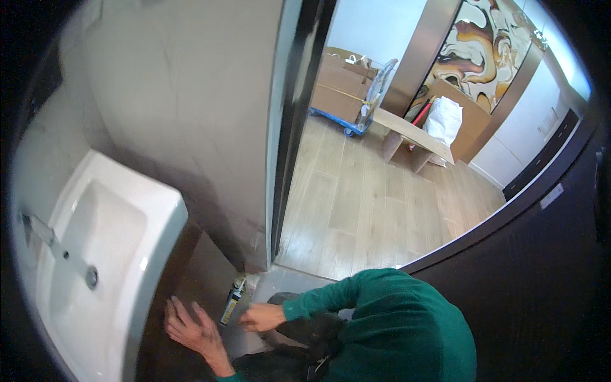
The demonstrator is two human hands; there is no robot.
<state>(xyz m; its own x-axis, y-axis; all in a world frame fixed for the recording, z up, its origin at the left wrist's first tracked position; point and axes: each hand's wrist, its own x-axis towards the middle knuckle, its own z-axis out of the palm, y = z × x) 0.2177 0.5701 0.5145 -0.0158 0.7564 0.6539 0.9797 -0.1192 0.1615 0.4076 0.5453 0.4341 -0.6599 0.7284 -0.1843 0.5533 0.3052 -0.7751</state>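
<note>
My left hand (194,331) lies with fingers apart on the brown cabinet front (179,280) below the white washbasin (162,191). To its right, my right hand (262,317) is closed, its fingers curled. What those fingers hold, if anything, is too small to make out. Just beyond the right hand, a sealant cartridge (232,302) with a dark, yellow-marked label and a pale nozzle end stands tilted beside the cabinet. Whether the hand touches it, I cannot tell. Green sleeves cover both my arms.
A dark door frame (299,114) and a grey wall (191,83) stand close ahead. At right is a dark door (528,280). Beyond the doorway, a blue trolley (340,121) carries cardboard boxes (340,89), near a low wooden bench (414,132) and a white sack (443,121).
</note>
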